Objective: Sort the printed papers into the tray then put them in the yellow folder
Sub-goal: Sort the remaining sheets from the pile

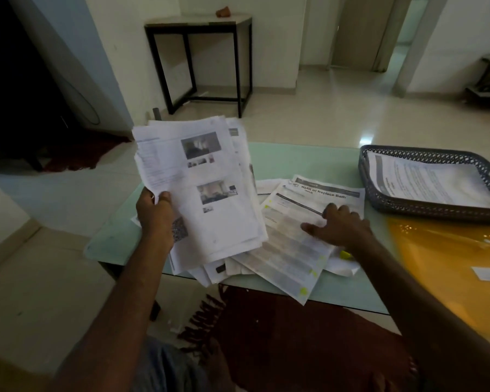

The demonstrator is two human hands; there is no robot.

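Forearms (119, 292) outstretched, left hand (156, 216) clenched on raised paper stack (210, 188), right hand (343, 224) flat, unclenched, on loose sheets (289, 261).

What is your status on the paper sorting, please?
Left hand grips paper stack. Right hand rests on loose papers. Tray holds sheets; yellow folder lies beside it.

Pale green glass-topped bench (294, 159) stands on a glossy cream tiled floor (337, 108). Dark red fringed rug (280, 335) lies under its near edge. Black-framed side table (198, 24) stands against the far wall, with a small reddish-brown object (223, 11) on top. Wooden door (359, 29) stands further right. Dark cable (89, 108) loops down the left wall.
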